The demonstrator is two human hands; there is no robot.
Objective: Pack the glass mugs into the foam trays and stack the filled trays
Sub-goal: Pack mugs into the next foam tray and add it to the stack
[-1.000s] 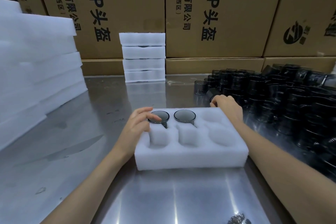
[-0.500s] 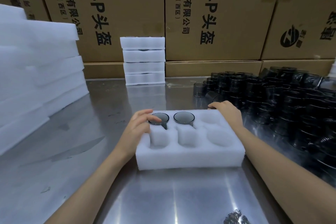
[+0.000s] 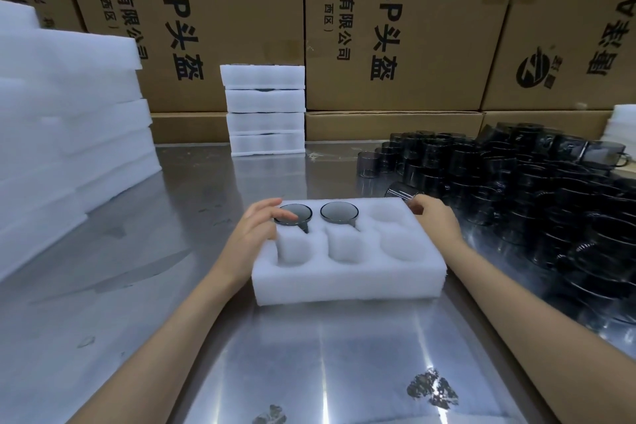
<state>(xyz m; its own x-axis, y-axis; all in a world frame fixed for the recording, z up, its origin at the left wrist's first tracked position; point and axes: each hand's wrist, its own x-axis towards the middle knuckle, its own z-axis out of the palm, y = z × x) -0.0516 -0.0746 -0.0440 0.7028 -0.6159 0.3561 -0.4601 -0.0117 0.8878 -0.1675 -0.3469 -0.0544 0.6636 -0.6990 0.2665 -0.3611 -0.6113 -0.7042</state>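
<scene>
Landmark: the foam tray (image 3: pixel 347 280), lying flat on the steel table (image 3: pixel 155 286) in front of the person.

Tray state: six pockets in two rows. The far-left pocket holds a smoked glass mug (image 3: pixel 293 214), the far-middle pocket a second mug (image 3: pixel 339 211); both sit rim up, seated low in the foam. The far-right pocket and all three near pockets are vacant.

Left hand (image 3: pixel 256 234): rests on the tray's far-left corner, fingers loosely extended, fingertips lying across the rim of the first mug. It presses or steadies; it does not grasp.

Right hand (image 3: pixel 435 218): at the tray's far-right corner, fingers curled round a third mug (image 3: pixel 401 190) that lies tilted just beyond the tray's far edge. The grasp looks like a pinch on the wall or rim; exact finger contact is partly hidden.

Supply: a dense pile of loose mugs (image 3: pixel 537 203) right of the tray. Beyond the tray, against the cartons, a stack of filled trays (image 3: pixel 265 110); left of the tray, a tall stack of spare foam (image 3: pixel 69 120).

Judgement: filling is in hand, two of six pockets done. The next move calls for lifting the third mug clear, turning it upright, aligning its handle with the pocket's slot and seating it in the far-right pocket while the left hand keeps the tray from sliding.
</scene>
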